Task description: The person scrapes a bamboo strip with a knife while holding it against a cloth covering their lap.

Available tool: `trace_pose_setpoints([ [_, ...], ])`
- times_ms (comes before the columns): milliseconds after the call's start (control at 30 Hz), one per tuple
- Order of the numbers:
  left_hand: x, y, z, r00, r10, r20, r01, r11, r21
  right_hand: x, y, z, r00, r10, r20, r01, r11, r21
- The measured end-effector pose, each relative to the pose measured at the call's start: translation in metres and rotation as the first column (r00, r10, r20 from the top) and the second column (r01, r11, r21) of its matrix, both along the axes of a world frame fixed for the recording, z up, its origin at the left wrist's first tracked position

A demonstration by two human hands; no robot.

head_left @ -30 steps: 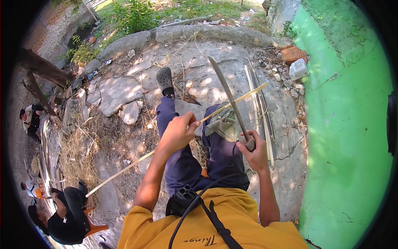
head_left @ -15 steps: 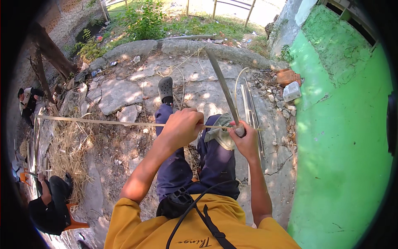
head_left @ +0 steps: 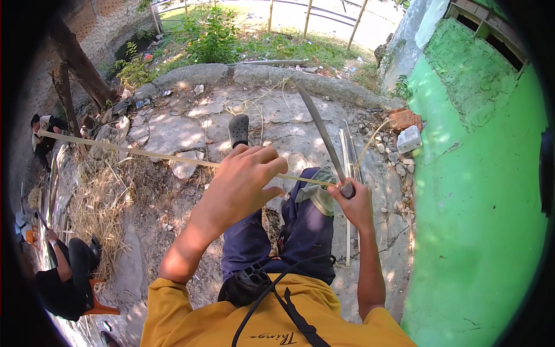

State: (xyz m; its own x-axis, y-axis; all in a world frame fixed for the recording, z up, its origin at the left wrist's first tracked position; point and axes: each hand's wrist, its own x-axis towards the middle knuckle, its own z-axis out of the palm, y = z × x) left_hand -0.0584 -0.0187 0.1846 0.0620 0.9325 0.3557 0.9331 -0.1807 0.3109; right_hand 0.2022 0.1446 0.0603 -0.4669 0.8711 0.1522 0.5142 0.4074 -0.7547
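A long, thin, pale strip that looks like split bamboo (head_left: 144, 153) stretches from the far left across to my right hand. My left hand (head_left: 240, 179) is over its middle, thumb spread away from the fingers, the strip running beneath the palm and out between thumb and forefinger. My right hand (head_left: 357, 205) is closed on the grip of a long-bladed knife like a machete (head_left: 319, 124), its blade pointing away and slightly left. The right thumb presses the strip near the grip. Below, a grey-green cloth (head_left: 317, 194) lies over my right knee.
More strips (head_left: 348, 153) lie on cracked concrete right of my legs, beside a green wall (head_left: 474, 202). Bricks and stones edge the wall. A person (head_left: 66, 277) sits at lower left by dry straw (head_left: 101, 214); another person (head_left: 43, 141) is farther back.
My left thumb has moved away from the fingers, and that hand now looks larger and nearer. The strip's left end has risen in view. My right hand has shifted slightly right and down with the machete.
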Motion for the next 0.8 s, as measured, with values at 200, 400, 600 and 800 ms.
trace_pose_setpoints([
  [200, 0.002, -0.02, -0.006, 0.993, 0.059, -0.104, -0.021, 0.944, 0.331, 0.028, 0.004, -0.003, 0.996, -0.085, 0.029, 0.084, 0.996, 0.006],
  [400, 0.019, -0.058, -0.055, 0.766, -0.334, 0.549, 0.109, 0.909, 0.401, 0.048, 0.0, -0.008, 0.991, -0.132, -0.009, 0.132, 0.99, 0.044],
  [600, 0.022, -0.008, -0.126, 0.223, -0.082, 0.971, 0.184, 0.982, 0.04, 0.047, -0.003, -0.008, 0.991, -0.134, 0.024, 0.135, 0.99, -0.042],
  [800, 0.039, 0.036, -0.117, 0.115, -0.137, 0.984, 0.19, 0.975, 0.114, 0.023, -0.01, 0.001, 0.997, -0.073, -0.033, 0.07, 0.994, -0.087],
])
